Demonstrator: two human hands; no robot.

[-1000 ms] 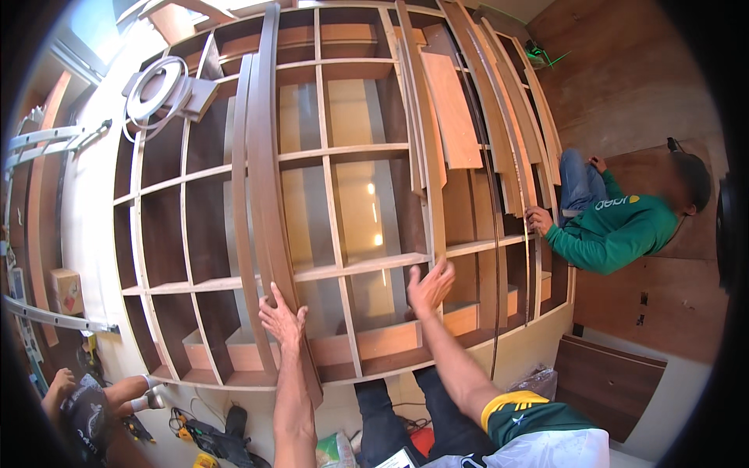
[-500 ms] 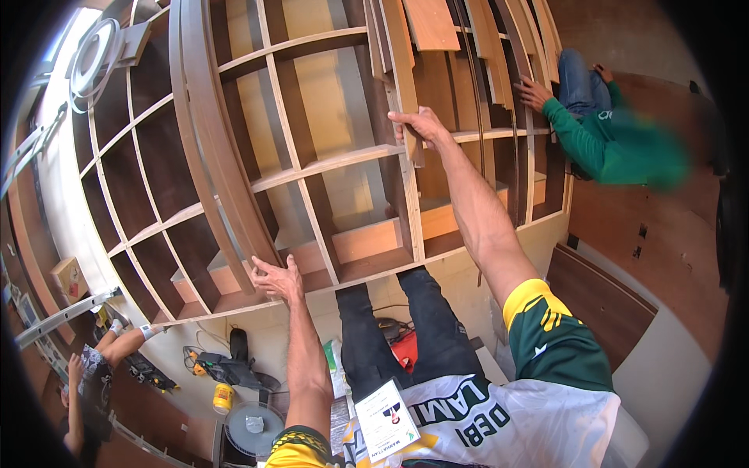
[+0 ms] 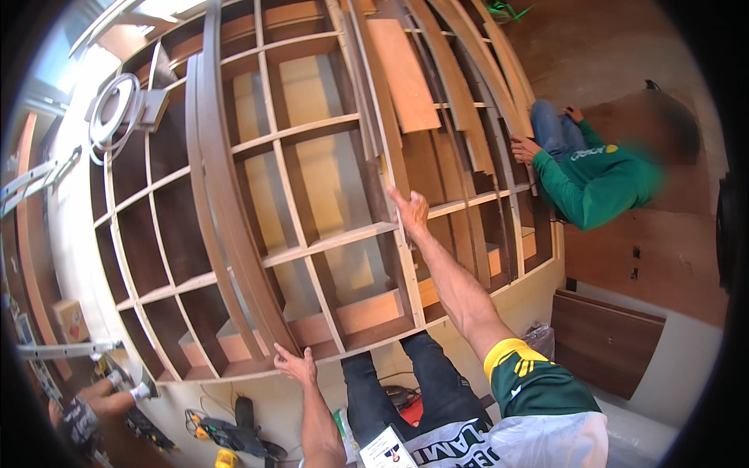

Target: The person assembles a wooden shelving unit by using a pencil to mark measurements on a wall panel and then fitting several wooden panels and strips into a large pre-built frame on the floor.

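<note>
A large wooden grid frame with many square compartments lies before me. My right hand is closed around the near end of a long, narrow wooden board lying lengthwise over the frame. At the frame's near edge, my left hand has its thumb and forefinger spread. It touches or nearly touches the near end of a long dark brown board, one of a few lying side by side across the grid. Part of the right fingers is hidden behind the board.
At the right, a person in a green sleeve has a hand on the frame's far right boards. Shorter planks lie on the grid. Coiled white strip rests at the far left. Power tools and a brown panel are below.
My view has tilted, so the frame and both hands sit lower in the picture. My right hand still grips the narrow board; my left stays by the brown board's end.
</note>
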